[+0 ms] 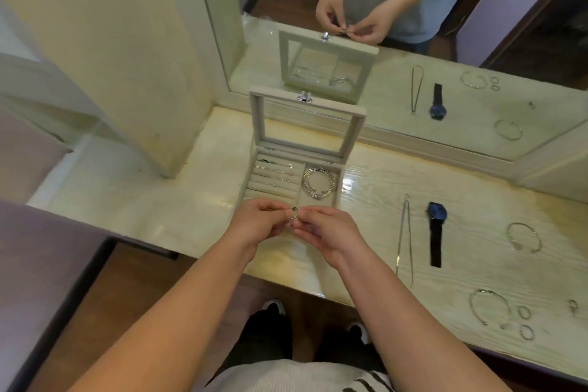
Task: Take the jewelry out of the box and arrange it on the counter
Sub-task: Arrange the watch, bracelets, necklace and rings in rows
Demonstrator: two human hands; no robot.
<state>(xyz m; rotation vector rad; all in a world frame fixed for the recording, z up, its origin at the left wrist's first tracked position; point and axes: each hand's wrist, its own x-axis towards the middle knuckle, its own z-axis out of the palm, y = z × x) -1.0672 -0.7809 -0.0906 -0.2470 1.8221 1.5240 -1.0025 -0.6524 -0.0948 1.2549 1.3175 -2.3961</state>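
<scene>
The beige jewelry box (339, 175) stands open on the counter (375, 232), its glass lid upright. Several silver bangles (319, 183) lie in its right compartment and small rings (275, 173) sit in the ridged slots on the left. Just above the box's front edge, my left hand (257, 226) and my right hand (327, 227) meet and pinch one small silver ring (295, 212) between their fingertips. Laid out on the counter to the right are a silver chain (404, 232), a blue-faced watch (436, 229), two open bangles (523, 237) (490, 307) and small hoops (525, 321).
A large mirror (413, 25) runs along the back of the counter and repeats the box, the jewelry and my hands. A cream pillar (127, 57) rises at the left. The counter's front edge runs diagonally below my wrists, with the wood floor and my shoes beneath.
</scene>
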